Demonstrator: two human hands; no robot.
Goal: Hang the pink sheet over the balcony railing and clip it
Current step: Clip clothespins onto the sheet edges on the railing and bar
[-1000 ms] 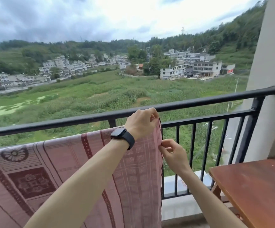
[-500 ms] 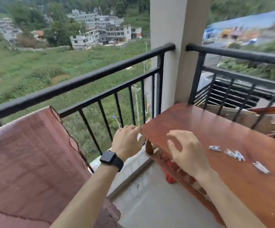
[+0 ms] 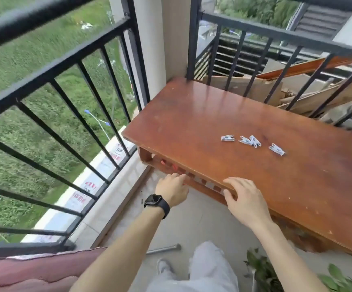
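Only a corner of the pink sheet (image 3: 36, 268) shows at the bottom left, draped by the black balcony railing (image 3: 51, 72). Several pale blue clips (image 3: 252, 141) lie loose on the red-brown wooden table (image 3: 213, 114) to the right. My left hand (image 3: 172, 189), with a black watch on the wrist, hovers beside the table's near edge with fingers relaxed and holds nothing. My right hand (image 3: 245, 200) is spread, palm down, over the table's front edge, a good way short of the clips, and is empty too.
A beige pillar (image 3: 160, 36) stands in the corner where a second railing section (image 3: 276, 36) begins. Boards and cardboard (image 3: 309, 89) are stacked behind it. A metal rod (image 3: 164, 249) lies on the tiled floor, with green leaves (image 3: 263, 272) at bottom right.
Both hands have let go of the sheet's right edge and moved right and down to the table. My view has swung from the railing to the table with the clips.
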